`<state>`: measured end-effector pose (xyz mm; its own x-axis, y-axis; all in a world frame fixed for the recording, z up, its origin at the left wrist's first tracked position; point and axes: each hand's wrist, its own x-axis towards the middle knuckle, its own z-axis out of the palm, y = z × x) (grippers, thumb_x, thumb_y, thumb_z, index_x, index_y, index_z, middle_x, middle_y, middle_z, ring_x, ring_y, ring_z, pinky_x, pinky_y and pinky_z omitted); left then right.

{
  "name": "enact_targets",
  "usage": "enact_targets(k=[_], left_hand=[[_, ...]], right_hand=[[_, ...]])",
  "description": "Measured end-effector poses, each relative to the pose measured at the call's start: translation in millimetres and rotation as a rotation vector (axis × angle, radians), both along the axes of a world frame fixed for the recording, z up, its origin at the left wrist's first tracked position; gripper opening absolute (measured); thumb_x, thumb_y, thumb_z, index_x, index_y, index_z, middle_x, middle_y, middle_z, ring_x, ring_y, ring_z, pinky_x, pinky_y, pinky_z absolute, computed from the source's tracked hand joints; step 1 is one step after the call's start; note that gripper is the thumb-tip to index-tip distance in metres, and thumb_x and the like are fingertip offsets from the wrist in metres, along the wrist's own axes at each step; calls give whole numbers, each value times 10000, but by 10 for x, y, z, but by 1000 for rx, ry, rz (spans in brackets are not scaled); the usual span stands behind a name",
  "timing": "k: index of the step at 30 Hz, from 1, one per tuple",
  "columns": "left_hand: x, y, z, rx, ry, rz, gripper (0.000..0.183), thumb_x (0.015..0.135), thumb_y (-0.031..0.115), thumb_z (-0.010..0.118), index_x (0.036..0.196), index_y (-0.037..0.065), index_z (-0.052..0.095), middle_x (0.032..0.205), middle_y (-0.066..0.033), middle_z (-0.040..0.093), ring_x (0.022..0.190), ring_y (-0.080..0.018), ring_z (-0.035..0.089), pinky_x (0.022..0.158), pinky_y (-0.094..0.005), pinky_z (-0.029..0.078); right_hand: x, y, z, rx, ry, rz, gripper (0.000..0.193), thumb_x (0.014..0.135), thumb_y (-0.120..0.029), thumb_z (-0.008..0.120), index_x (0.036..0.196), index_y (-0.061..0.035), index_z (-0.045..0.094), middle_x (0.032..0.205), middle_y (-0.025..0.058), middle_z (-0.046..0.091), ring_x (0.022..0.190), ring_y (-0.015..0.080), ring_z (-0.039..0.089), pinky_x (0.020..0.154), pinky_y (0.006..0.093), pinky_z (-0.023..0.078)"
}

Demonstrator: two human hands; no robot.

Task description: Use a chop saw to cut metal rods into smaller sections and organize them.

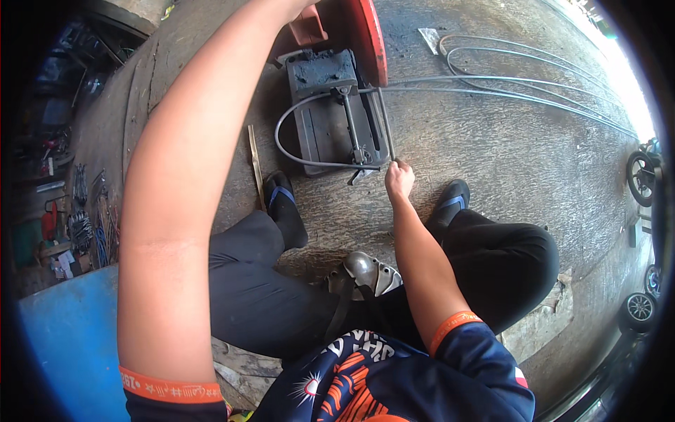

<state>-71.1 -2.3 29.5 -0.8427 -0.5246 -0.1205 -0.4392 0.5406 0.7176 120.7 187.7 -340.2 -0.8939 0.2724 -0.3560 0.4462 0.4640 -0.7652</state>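
Observation:
A cut-off saw with a red blade guard (pixel 374 42) stands on the floor ahead of me, its dark metal base (pixel 316 144) towards me. My left arm reaches up past its left side. Only part of my left hand (pixel 299 7) shows at the top edge, near a red part of the saw (pixel 307 29), and its fingers are out of sight. Beside the base's right edge, my right hand (pixel 400 179) is closed on the near end of a thin metal rod (pixel 387 123). Another long rod (pixel 278 133) curves over the base, close to the saw's clamp screw (pixel 351 126).
Long bent metal rods (pixel 506 81) stretch across the floor to the right. A flat strip (pixel 254 165) lies near my left foot. Between my legs is a rounded metal part (pixel 360 269). Tools and wires (pixel 81 211) clutter the left; wheels (pixel 638 307) stand at the far right.

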Motion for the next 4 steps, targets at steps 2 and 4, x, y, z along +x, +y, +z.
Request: enact_targets(k=[2, 4], left_hand=[[102, 65, 42, -315, 16, -51, 449, 823, 102, 434, 1244, -5, 549, 1321, -238, 510, 1182, -358, 540, 898, -424, 511], [217, 55, 66, -354, 65, -140, 500, 834, 131, 455, 1319, 20, 499, 1422, -215, 407, 1269, -354, 461, 996, -423, 454]], right_hand=[[38, -30, -3, -75, 25, 38, 348, 805, -228, 472, 1038, -73, 678, 884, 267, 647, 888, 427, 629, 818, 460, 483], [45, -41, 12, -7, -25, 144, 409, 782, -184, 474, 1141, -103, 653, 936, 262, 654, 923, 396, 638, 846, 435, 480]])
